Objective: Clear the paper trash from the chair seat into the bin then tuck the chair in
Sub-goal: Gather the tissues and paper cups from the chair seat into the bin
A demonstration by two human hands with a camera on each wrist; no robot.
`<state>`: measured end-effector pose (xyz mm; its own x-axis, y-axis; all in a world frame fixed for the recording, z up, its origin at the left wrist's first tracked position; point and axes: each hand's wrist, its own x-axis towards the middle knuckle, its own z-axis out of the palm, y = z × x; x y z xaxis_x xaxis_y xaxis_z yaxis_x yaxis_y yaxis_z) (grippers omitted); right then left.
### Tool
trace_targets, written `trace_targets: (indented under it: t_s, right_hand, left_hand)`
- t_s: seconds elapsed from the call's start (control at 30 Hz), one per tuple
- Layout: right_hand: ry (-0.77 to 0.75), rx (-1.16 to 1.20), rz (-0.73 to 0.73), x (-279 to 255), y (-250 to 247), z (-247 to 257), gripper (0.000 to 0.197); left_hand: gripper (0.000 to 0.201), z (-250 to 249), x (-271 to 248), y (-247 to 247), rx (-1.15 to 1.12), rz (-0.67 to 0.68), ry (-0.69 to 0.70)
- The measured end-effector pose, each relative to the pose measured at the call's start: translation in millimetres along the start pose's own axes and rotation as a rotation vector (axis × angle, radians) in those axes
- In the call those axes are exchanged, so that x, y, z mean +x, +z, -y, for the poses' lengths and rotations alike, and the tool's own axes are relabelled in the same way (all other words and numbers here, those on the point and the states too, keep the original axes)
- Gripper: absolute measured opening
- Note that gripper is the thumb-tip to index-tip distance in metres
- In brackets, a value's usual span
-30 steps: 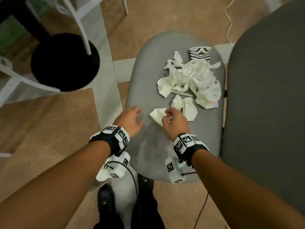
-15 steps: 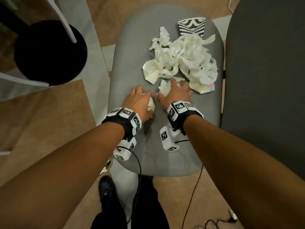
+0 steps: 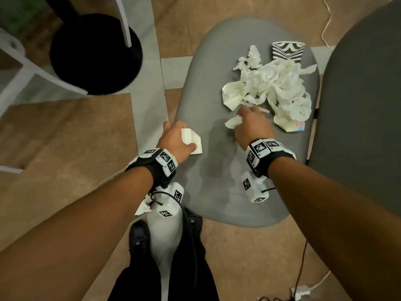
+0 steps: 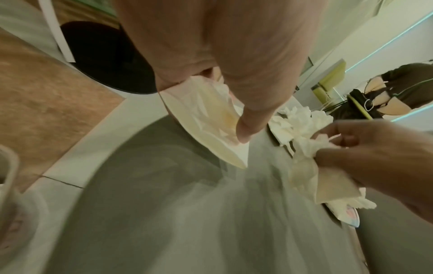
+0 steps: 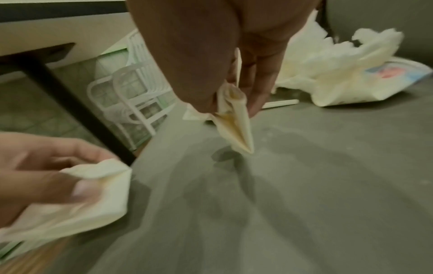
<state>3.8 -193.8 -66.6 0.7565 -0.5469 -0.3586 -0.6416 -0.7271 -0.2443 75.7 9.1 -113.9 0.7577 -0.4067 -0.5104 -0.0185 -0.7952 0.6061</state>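
Note:
A grey chair seat (image 3: 206, 101) carries a heap of crumpled white paper (image 3: 275, 88) at its far right, with a black-and-white patterned cup (image 3: 287, 51) behind the heap. My left hand (image 3: 176, 137) is lifted over the seat's left edge and pinches a folded paper piece (image 3: 192, 139), also the folded paper piece (image 4: 211, 128). My right hand (image 3: 249, 124) sits just in front of the heap and grips a crumpled paper scrap (image 3: 233, 122), seen as the crumpled paper scrap (image 5: 236, 118) hanging from its fingers (image 5: 260, 89). The black round bin (image 3: 95, 53) stands on the floor to the far left.
The chair's dark backrest (image 3: 364, 105) rises on the right. White chair legs (image 3: 123, 20) stand by the bin. Cables (image 3: 301, 276) lie on the floor at the front right. My shoe (image 3: 138, 237) and dark trousers are below the seat's near edge.
Both hands have lifted paper off the seat. The left hand has moved left to the seat's edge with its piece; the right hand has closed on a scrap by the heap.

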Motion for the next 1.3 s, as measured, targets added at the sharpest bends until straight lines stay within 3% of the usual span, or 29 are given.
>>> trace_targets:
  t_s: [0.2,0.37,0.47,0.57,0.73,0.87,1.03,1.17,1.3]
  right_hand:
    - [-0.235,0.13,0.097,-52.3,34.6,107.9,0.032]
    - [-0.305,0.185,0.225,-90.9,90.5,180.5,0.038]
    - [-0.277,0.145,0.372,-111.7,132.0,200.9,0.044]
    - [-0.196,0.076,0.471,-125.2,181.1,203.8,0.039]
    - [-0.054,0.096,0.506,-127.9,251.8,198.2,0.035]
    - [-0.05,0.094,0.518,-121.9,291.8,198.9,0.047]
    - [-0.107,-0.05,0.602,-117.3,298.8,201.9,0.068]
    - [-0.115,0.019,0.674,-115.3,284.9,201.8,0.044]
    - [-0.096,0.154,0.682,-105.1,236.0,205.8,0.028]
  left_hand:
    - [0.054,58.1,-27.3,-45.2,-0.046,-0.044,-0.076]
    - [0.056,146.6,-61.1,-72.8,-0.018,0.046,-0.21]
    - [0.048,212.5,-87.6,-72.6,0.016,0.076,-0.336]
    - [0.055,270.8,-104.2,-63.8,0.026,0.05,-0.463]
    - [0.043,321.3,-108.4,-36.5,0.049,0.035,-0.495]
    - [0.047,338.6,-100.4,-9.3,-0.095,0.051,-0.521]
    - [0.036,343.2,-96.1,-12.6,-0.055,0.117,-0.486]
    - [0.016,324.5,-90.2,-45.9,-0.007,0.095,-0.445]
    - [0.015,264.3,-69.6,-85.1,0.078,0.058,-0.366]
